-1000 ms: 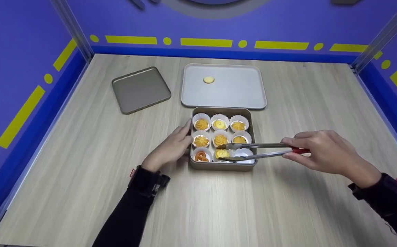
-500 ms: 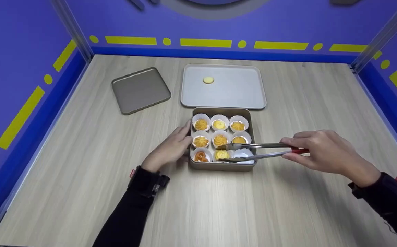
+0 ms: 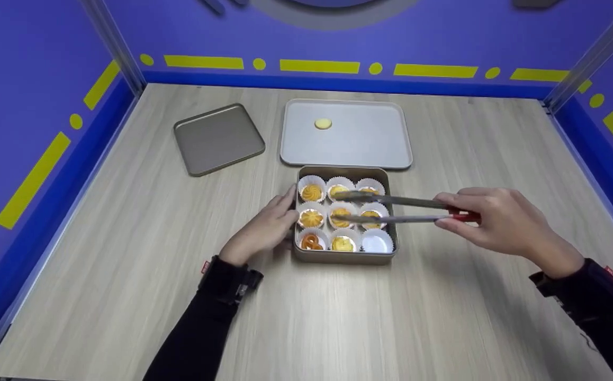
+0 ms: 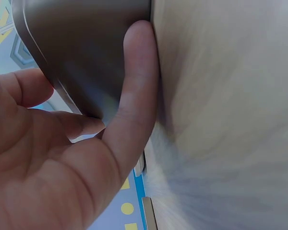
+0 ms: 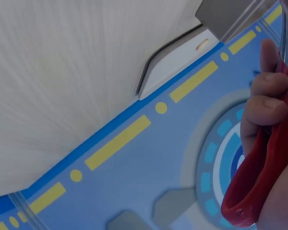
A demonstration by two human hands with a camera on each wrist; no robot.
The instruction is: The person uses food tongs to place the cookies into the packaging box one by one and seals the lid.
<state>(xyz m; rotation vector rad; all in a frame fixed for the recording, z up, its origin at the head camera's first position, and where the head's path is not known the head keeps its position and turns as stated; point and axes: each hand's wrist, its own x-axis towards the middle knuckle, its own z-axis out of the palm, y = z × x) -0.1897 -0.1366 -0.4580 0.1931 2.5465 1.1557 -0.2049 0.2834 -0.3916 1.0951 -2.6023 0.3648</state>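
A brown metal tin [image 3: 344,257] holds several white paper cups, most with a cookie in them. Its front-right cup [image 3: 377,241] shows only white paper. My left hand [image 3: 264,227] rests against the tin's left wall, fingers extended; the left wrist view shows one finger [image 4: 139,72] flat along the wall near the tabletop. With my right hand [image 3: 497,225] I grip metal tongs [image 3: 412,218] with red handles [image 5: 273,148]. Their arms are spread over the tin's back and middle rows, with nothing seen between the tips. They partly cover the cups beneath.
Behind the tin lies a white tray [image 3: 375,135] with one pale round cookie [image 3: 323,123] on it. To its left is a flat brown lid [image 3: 219,140]. Blue panels with yellow marks [image 3: 319,65] border the wooden table [image 3: 126,254].
The tongs have moved back from the front row, letting go of a yellow cookie that now sits in the front-middle cup. My left hand stays at the tin.
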